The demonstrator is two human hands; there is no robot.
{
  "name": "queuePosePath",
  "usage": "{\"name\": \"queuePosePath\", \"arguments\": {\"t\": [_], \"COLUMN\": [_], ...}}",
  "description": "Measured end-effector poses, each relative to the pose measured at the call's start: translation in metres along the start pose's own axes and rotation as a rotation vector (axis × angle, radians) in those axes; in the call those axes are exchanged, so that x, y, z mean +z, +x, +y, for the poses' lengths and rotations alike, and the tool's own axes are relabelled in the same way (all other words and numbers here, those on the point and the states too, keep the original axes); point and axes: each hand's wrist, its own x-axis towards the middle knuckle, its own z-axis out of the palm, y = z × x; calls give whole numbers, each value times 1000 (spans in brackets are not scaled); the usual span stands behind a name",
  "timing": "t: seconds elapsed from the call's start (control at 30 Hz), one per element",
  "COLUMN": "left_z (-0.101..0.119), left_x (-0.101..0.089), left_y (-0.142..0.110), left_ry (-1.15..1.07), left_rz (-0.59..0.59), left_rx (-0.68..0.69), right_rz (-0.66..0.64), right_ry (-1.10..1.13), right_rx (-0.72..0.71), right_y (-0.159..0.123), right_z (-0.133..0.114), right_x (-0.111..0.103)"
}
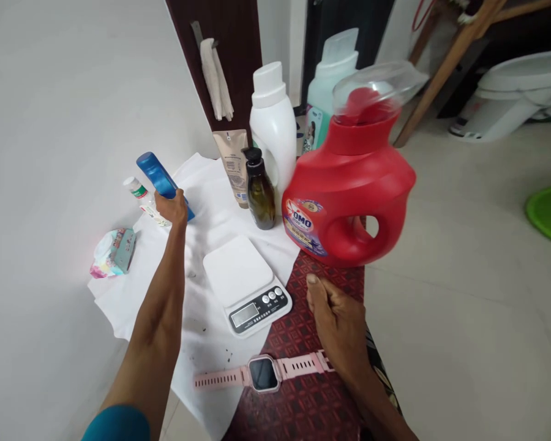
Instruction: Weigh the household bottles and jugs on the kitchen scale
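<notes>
My left hand point(172, 207) is wrapped round a blue bottle point(156, 173), which tilts at the far left of the white cloth. A small clear bottle with a white cap point(138, 188) stands right beside it, partly hidden by the hand. Curled into a loose fist, my right hand point(337, 318) rests on the dark red patterned tabletop point(298, 324) with nothing visible in it. Left of this fist lies a white digital kitchen scale point(241, 269), its platform bare. A pink smartwatch point(263, 373) is stretched flat in front of the scale, one strap end reaching my right wrist.
A big red detergent jug point(349, 177) stands at the table's right edge. Behind are a white jug point(275, 128), a pale green jug point(333, 73), a dark pump bottle point(261, 193) and a beige tube point(233, 162). A tissue pack point(114, 252) sits by the wall.
</notes>
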Motion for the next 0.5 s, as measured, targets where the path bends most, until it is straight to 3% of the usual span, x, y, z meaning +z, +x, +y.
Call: {"name": "queuePosePath", "arguments": {"t": [0.1, 0.33, 0.5], "left_z": [-9, -43, -39], "left_x": [-24, -92, -146], "left_y": [-10, -54, -88], "left_ry": [-48, -440, -610], "left_rz": [-7, -58, -172], "left_rx": [-7, 64, 110], "right_rz": [12, 17, 16], "right_ry": [36, 30, 28], "right_rx": [-15, -49, -64], "right_y": [0, 0, -1], "right_z": [1, -6, -6], "right_x": [2, 1, 2]}}
